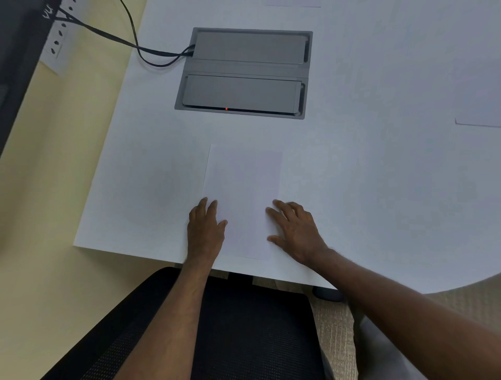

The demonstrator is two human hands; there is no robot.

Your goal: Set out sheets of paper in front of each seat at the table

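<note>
A white sheet of paper [242, 195] lies flat on the white table [366, 203], near its front edge, straight in front of a black mesh chair [244, 325]. My left hand [206, 229] rests flat on the sheet's left edge with fingers spread. My right hand [294, 230] lies flat on its right edge, fingers apart. Neither hand grips anything. A second sheet [479, 108] lies at the far right of the table, cut off by the frame. The edge of a third sheet [294, 3] shows at the top.
A grey cable box [244, 73] with two lids and a small red light is sunk into the table behind the sheet. Black cables [130, 43] run from it to a wall outlet strip [58, 35] at upper left. Beige floor lies left of the table.
</note>
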